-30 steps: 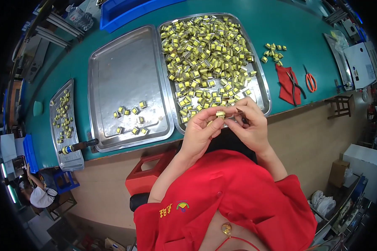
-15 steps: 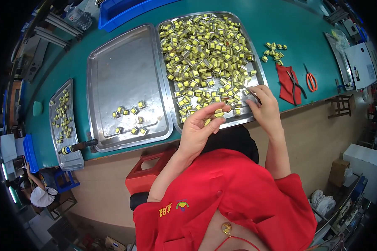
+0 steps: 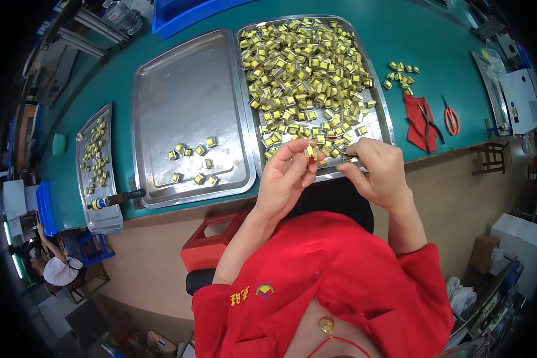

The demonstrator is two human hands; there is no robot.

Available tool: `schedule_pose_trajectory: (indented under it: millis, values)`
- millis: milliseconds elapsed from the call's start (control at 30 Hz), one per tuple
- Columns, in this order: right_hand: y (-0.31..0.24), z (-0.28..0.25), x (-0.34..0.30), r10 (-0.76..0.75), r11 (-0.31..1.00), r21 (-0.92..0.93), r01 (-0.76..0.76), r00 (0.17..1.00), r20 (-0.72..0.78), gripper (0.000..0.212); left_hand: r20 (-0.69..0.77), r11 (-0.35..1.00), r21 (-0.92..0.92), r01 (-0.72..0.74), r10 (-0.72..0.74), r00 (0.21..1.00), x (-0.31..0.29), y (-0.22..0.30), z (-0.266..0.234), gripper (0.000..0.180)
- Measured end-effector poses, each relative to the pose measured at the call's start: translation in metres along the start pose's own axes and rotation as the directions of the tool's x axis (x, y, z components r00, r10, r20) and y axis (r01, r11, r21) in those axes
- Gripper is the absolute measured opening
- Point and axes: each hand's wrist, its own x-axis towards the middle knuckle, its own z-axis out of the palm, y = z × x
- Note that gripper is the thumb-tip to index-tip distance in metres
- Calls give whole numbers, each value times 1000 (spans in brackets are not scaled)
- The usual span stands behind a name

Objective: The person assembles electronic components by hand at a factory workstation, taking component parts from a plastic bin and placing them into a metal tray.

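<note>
My left hand (image 3: 285,178) pinches a small yellow-wrapped transformer (image 3: 310,153) between thumb and fingertips, in front of the near edge of the full tray. My right hand (image 3: 377,170), just to its right, is closed around a slim dark tool (image 3: 348,157); its tip points toward the left hand, and its exact kind is hidden by the fingers. Beyond both hands, a metal tray (image 3: 385,113) is heaped with yellow transformers (image 3: 307,71). On the left, a second metal tray (image 3: 188,113) bears several transformers (image 3: 199,178) near its front.
A narrow tray (image 3: 110,224) with more transformers lies far left, a black-handled screwdriver (image 3: 119,198) across it. On the right are a small transformer group (image 3: 401,76), red cloth (image 3: 417,119), pliers (image 3: 431,122) and orange-handled cutters (image 3: 451,119). A red stool (image 3: 206,247) stands below the bench.
My right hand has come from over the heaped tray back toward my body, with the tool turned toward my left hand. My left fingers have drawn together around the transformer. The whole view has shifted slightly.
</note>
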Motion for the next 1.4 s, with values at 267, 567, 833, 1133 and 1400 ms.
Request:
schedule_pose_trajectory:
  millis: [267,567,833,1133,1400]
  values:
    - [-14,11,15,-116,963,-244,113,993,2,42,1,999,-30,-19,19,1000,-4,-3,1,28]
    - [-14,16,11,-123,945,-309,110,992,-24,44,-6,992,115,-49,50,999,-5,-3,4,29]
    - [-20,12,14,-150,949,-282,138,988,-23,47,24,994,103,-38,36,999,-5,-1,5,30]
    - [-25,19,9,-91,949,-305,83,996,-13,42,-36,922,369,-117,140,989,-6,-5,7,28]
    - [-26,23,8,-94,946,-314,81,995,-26,37,-55,871,473,-131,178,983,-9,-7,6,27]
